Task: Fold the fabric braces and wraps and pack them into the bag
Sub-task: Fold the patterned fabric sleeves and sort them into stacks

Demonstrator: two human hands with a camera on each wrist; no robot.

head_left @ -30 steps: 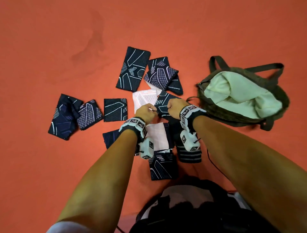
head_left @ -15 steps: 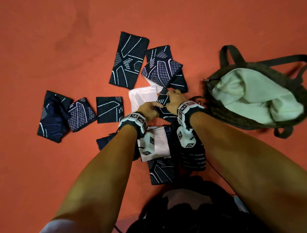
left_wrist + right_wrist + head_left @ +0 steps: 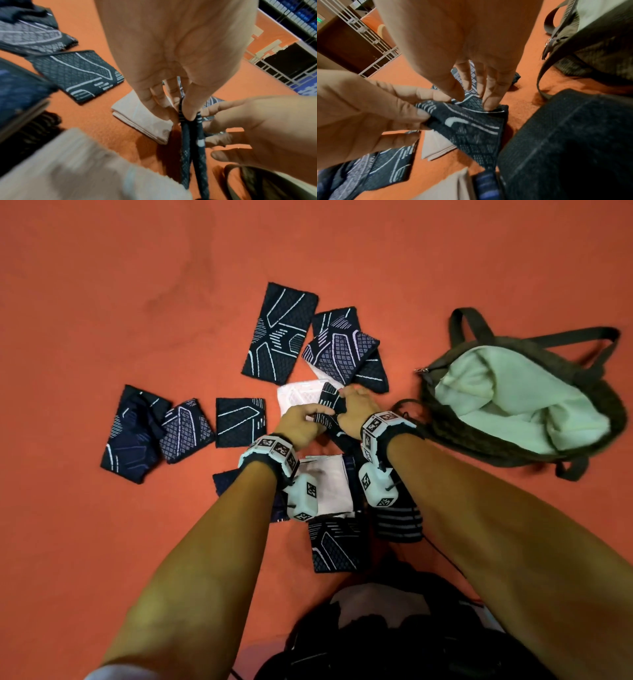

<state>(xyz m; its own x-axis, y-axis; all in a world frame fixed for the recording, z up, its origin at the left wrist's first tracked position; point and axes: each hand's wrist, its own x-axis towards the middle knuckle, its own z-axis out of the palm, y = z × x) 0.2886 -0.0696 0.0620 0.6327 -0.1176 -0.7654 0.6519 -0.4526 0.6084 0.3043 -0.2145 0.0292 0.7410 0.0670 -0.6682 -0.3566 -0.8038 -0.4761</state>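
Both hands hold one dark patterned brace [image 3: 327,409] just above the orange floor, in the middle of the scattered pieces. My left hand [image 3: 301,422] pinches its near edge between thumb and fingers [image 3: 188,111]; the brace [image 3: 193,148] hangs doubled below the pinch. My right hand [image 3: 358,410] pinches the brace [image 3: 471,125] at its far corner with thumb and fingertips [image 3: 489,104]. The open olive bag [image 3: 582,446] with a pale green lining [image 3: 513,402] lies to the right.
Several dark patterned braces lie around: one long brace [image 3: 279,333] at the back, a stacked pair [image 3: 342,350], a small group at the left [image 3: 154,433]. White folded wraps [image 3: 294,397] [image 3: 330,484] lie under and near my wrists. A black backpack [image 3: 376,638] sits at my knees.
Both hands have lifted the brace off the floor and brought its edges together between them. The head view has shifted slightly.
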